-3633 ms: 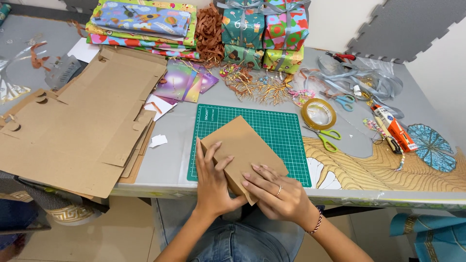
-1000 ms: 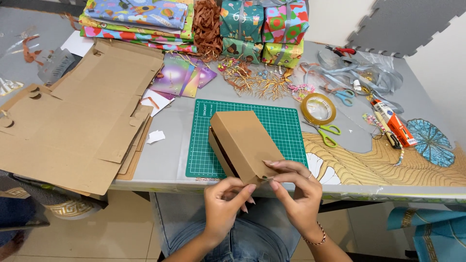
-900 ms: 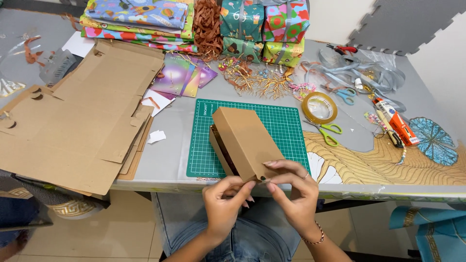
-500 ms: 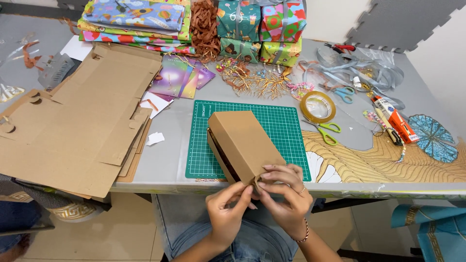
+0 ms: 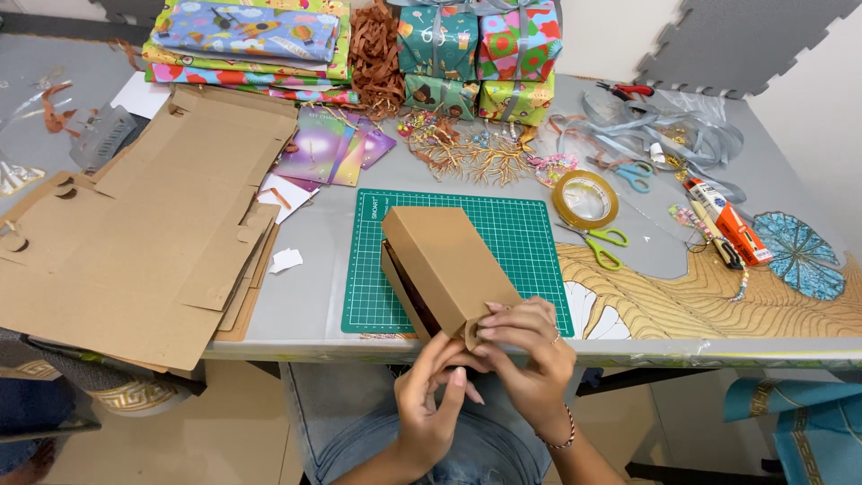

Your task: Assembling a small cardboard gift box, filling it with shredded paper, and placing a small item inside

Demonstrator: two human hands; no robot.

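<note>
Hands, left (image 5: 431, 395) and right (image 5: 530, 355), pinch the near end of the cardboard box (image 5: 444, 269) lying on the green cutting mat (image 5: 530, 229).

Grey table (image 5: 314, 301), green cutting mat (image 5: 530, 229), flat cardboard sheets (image 5: 135, 251), tape roll (image 5: 585, 198), wrapped gifts (image 5: 480, 54)

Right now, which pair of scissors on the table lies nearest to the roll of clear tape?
The green-handled scissors, just below the tape roll at the cutting mat's right edge. The blue-handled scissors lie farther up, by the grey ribbon.
</note>
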